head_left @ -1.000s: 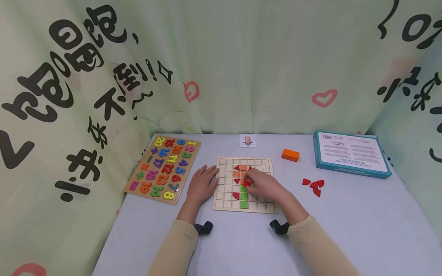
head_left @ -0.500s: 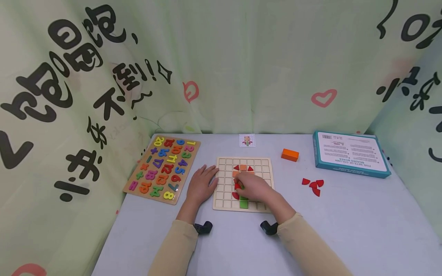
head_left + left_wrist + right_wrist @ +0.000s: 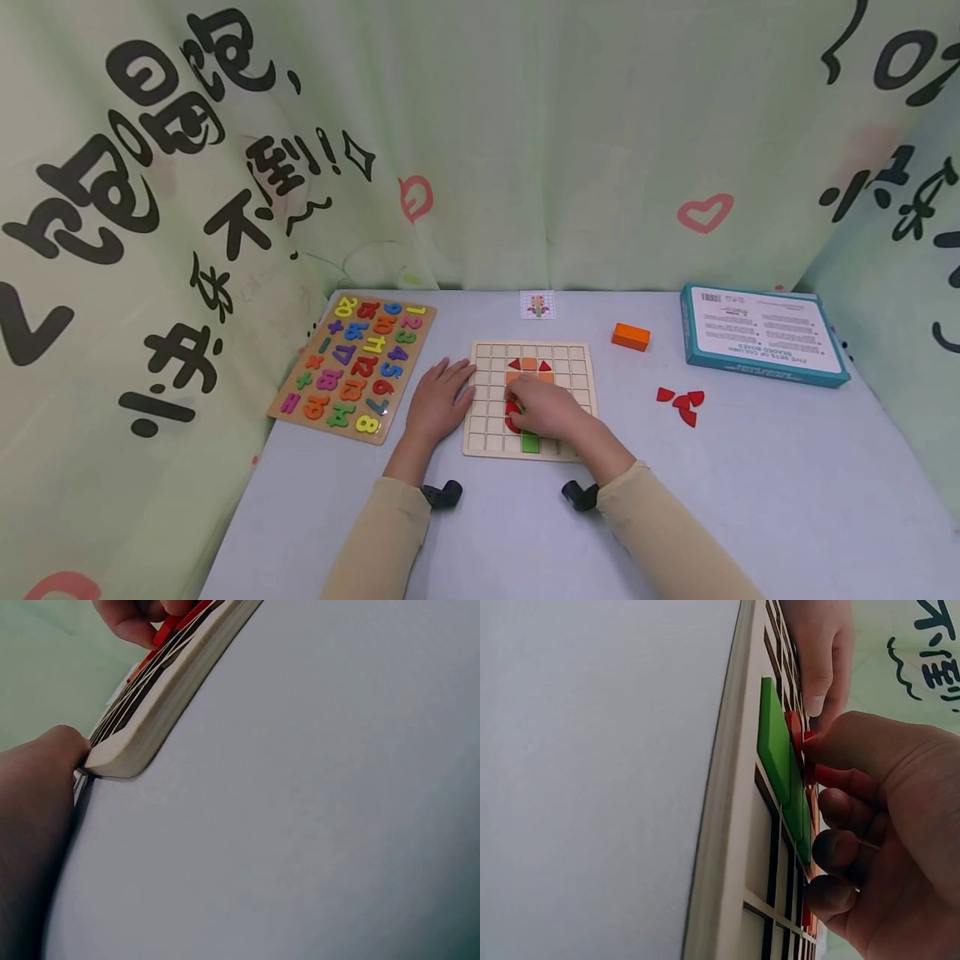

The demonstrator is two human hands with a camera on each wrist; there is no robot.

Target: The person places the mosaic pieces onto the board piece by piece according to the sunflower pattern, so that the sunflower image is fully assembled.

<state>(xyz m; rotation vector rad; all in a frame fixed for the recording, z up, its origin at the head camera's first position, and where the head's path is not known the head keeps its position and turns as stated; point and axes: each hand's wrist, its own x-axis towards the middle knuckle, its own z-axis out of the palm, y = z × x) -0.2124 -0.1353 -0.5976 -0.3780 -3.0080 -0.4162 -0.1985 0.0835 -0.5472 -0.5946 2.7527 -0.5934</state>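
A pale wooden grid board [image 3: 486, 418] lies in front of me, with orange squares [image 3: 529, 364], red triangles [image 3: 544, 367] and green squares [image 3: 530, 443] set in its cells. Over its middle, my right hand [image 3: 553, 407] pinches a small red piece [image 3: 810, 754] between thumb and index finger, its exact shape mostly covered. Another curved red piece [image 3: 512, 426] lies just in front of those fingertips, partly hidden. My left hand [image 3: 438, 402] lies flat on the table, its fingertips at the board's left edge. The right hand covers several middle cells in the head view.
Several loose red pieces [image 3: 682, 402] lie to the right. An orange block [image 3: 631, 337] sits behind them, near a teal box [image 3: 765, 337]. A small pattern card [image 3: 537, 305] is at the back. On the left lies a number puzzle board [image 3: 399, 387].
My right hand has moved left and slightly nearer across the grid board with the red piece, uncovering the right red triangle and an orange square. The left hand has not moved.
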